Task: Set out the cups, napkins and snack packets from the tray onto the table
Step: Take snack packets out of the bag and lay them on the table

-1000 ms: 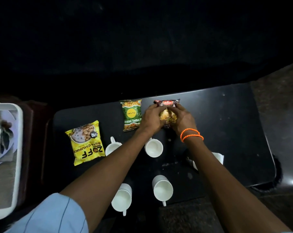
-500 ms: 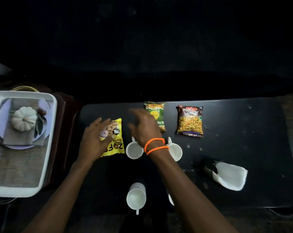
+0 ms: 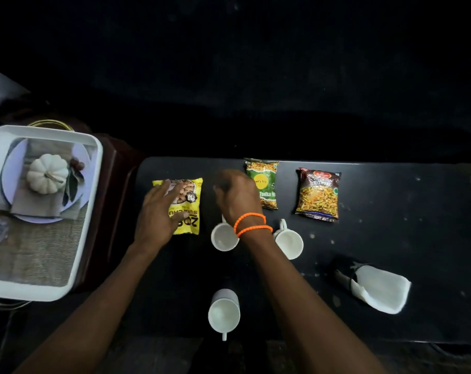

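At the far left a white tray (image 3: 94,201) sits on a dark wooden stand, beside the black surface (image 3: 391,238) and apart from it. The tray's floor shows a picture of a plate with a small white pumpkin (image 3: 47,176), leaves and a folded cloth on a woven mat; none of the cups, napkins or packets lie in it.

On the surface, the yellow packet (image 3: 188,201) lies flat near the left end. The left hand (image 3: 158,211) rests on its left part with straight, spread fingers, palm down, thumb across the lower print. It presses or touches the packet and does not curl round it.

Just to the right, the right hand (image 3: 235,195) hovers between the yellow packet and the green packet (image 3: 264,182), covering the green packet's left edge. It is blurred, with fingers bent downward; I cannot tell whether it holds anything. Two orange bands (image 3: 252,224) circle its wrist.

Below that wrist a white cup (image 3: 223,238) stands with its mouth up, partly hidden by the forearm. A second cup (image 3: 289,242) stands just right of the forearm, handle pointing away from the person. A third cup (image 3: 224,313) stands near the front edge, handle toward the person.

Right of the green packet, and apart from it, the dark red packet (image 3: 319,194) lies flat. Further right, near the front, a white napkin (image 3: 381,291) sticks out of a dark holder lying on its side.
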A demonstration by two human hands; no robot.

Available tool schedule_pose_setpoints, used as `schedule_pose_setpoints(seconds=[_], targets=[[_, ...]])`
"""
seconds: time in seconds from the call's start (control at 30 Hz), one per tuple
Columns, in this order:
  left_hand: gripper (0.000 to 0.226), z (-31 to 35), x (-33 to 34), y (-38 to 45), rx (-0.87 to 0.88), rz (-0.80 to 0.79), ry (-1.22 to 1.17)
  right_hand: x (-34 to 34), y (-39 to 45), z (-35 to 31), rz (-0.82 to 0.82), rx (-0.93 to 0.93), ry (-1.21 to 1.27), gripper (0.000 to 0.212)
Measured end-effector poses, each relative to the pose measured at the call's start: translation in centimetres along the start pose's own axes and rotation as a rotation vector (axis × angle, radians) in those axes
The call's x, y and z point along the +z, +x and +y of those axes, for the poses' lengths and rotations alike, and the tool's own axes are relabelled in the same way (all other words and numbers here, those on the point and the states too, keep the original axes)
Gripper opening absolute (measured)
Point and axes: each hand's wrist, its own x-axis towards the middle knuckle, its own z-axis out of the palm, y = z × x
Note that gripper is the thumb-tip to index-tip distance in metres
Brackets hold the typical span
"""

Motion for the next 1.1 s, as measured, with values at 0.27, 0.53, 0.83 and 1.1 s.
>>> schedule_pose_setpoints(seconds=[0.27,0.53,0.83,1.1], targets=[[0.079,3.5,-0.6,5.8,0.127,-0.081,0.022,-2.8,2.1,4.4,0.176,0.089,-0.086,0.036],[0.080,5.3,0.0,7.1,0.101,-0.053,0.026,-1.7,2.2,7.0,-0.059,0.154,-0.341,0.053],[0.080,5.1,0.2,6.5,0.081,-0.069,0.049,-1.5,2.0,7.1,-0.044,0.178,-0.294,0.056],[0.080,4.0,0.7,5.5,0.074,-0.085,0.058,-6.0,0.0,11.0,0.244,0.414,-0.367,0.042]])
